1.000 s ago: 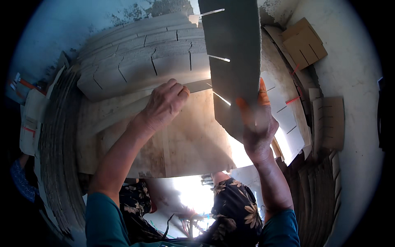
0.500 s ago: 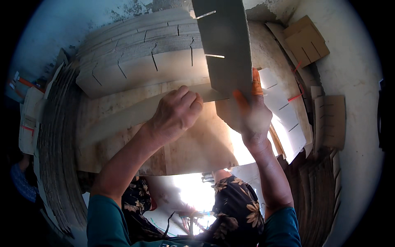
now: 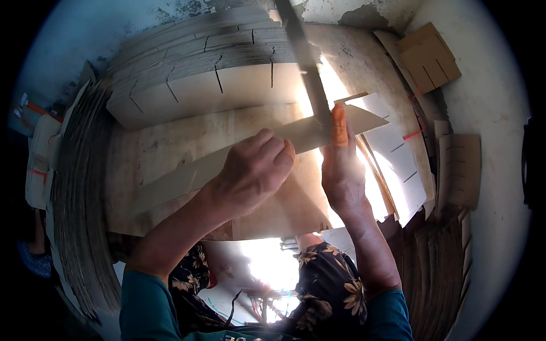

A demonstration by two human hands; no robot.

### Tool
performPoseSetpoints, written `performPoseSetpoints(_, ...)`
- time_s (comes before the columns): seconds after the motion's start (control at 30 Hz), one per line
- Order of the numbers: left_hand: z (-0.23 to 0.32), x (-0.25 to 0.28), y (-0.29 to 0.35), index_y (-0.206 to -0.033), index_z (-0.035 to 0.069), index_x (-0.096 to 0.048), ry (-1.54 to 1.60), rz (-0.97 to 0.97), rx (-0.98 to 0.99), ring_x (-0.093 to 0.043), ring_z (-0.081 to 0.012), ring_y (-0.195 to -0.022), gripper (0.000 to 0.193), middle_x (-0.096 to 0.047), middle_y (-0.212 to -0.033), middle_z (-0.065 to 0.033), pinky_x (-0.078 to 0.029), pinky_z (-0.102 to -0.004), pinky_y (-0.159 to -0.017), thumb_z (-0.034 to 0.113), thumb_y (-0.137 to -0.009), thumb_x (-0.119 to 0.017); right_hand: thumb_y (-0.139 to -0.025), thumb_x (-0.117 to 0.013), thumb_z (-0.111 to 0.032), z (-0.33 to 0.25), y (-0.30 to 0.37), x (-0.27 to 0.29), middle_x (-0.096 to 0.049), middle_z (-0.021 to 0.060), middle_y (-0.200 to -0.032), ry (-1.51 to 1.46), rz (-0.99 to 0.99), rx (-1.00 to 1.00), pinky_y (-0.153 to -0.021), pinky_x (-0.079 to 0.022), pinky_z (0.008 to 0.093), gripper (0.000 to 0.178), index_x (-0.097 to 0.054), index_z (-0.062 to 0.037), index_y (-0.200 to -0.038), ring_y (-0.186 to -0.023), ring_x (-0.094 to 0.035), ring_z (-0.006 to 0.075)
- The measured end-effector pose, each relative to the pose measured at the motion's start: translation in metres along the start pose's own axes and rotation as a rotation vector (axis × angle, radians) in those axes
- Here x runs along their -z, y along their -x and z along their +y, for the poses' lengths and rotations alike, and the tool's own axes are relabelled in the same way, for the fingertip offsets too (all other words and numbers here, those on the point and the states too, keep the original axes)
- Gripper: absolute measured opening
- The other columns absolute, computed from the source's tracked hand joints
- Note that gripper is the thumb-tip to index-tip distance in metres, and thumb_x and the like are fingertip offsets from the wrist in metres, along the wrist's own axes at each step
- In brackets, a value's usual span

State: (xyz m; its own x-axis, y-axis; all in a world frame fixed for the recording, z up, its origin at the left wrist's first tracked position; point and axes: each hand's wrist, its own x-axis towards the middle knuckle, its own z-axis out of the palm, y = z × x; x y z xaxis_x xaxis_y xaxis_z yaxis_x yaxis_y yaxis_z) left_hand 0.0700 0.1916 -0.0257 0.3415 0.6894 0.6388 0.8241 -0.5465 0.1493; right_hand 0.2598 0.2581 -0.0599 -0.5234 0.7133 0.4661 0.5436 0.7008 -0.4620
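A long cardboard strip [image 3: 213, 165] slants over the table, its right end pointing up to the right. My left hand [image 3: 259, 173] is closed on the upper edge of this strip near its middle. A second cardboard strip [image 3: 306, 62], seen almost edge-on, meets it crosswise and reaches away to the far edge of the view. At the crossing my right hand [image 3: 346, 170], with orange covers on its fingers, is closed round the second strip's near end. How deep the two strips sit in each other cannot be made out.
A tall stack of slotted cardboard sheets [image 3: 199, 85] lies along the table's back. White slotted pieces [image 3: 392, 153] lie at the right of the wooden table [image 3: 273, 216]. Cardboard stacks stand left [image 3: 82, 199] and lower right [image 3: 435, 267]. Folded cardboard pieces [image 3: 429, 57] rest near the wall.
The second strip has turned from showing its broad face to nearly edge-on. It now crosses the long strip, whose right end shows beyond it. My left hand has shifted slightly right and nearer.
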Motion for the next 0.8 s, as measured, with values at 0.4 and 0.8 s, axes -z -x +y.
performPoseSetpoints(0.4,-0.123,-0.006,-0.017,-0.102,0.003,-0.058,-0.334,-0.098,0.307,-0.055,-0.027,-0.098,0.049,-0.06,-0.096,-0.0113,-0.046,-0.0388,-0.082,0.025,-0.066,-0.084,-0.08,-0.055,0.016,-0.003,0.004,-0.016,-0.041,0.0306,-0.141,-0.026,0.241,0.197,-0.064,-0.056,0.0312,0.068,-0.029,0.0093,-0.143,-0.105,-0.062,0.0411)
performPoseSetpoints(0.8,-0.171,-0.037,0.001,-0.091,0.008,-0.059,-0.493,0.015,0.15,-0.053,-0.0221,-0.088,0.017,-0.057,-0.086,-0.0045,-0.044,-0.0366,-0.077,0.005,-0.074,-0.062,-0.077,-0.062,0.013,-0.006,0.011,-0.019,-0.048,0.0274,-0.136,-0.04,0.245,0.191,-0.062,-0.056,0.0311,0.069,-0.034,0.0085,-0.14,-0.091,-0.067,0.0356)
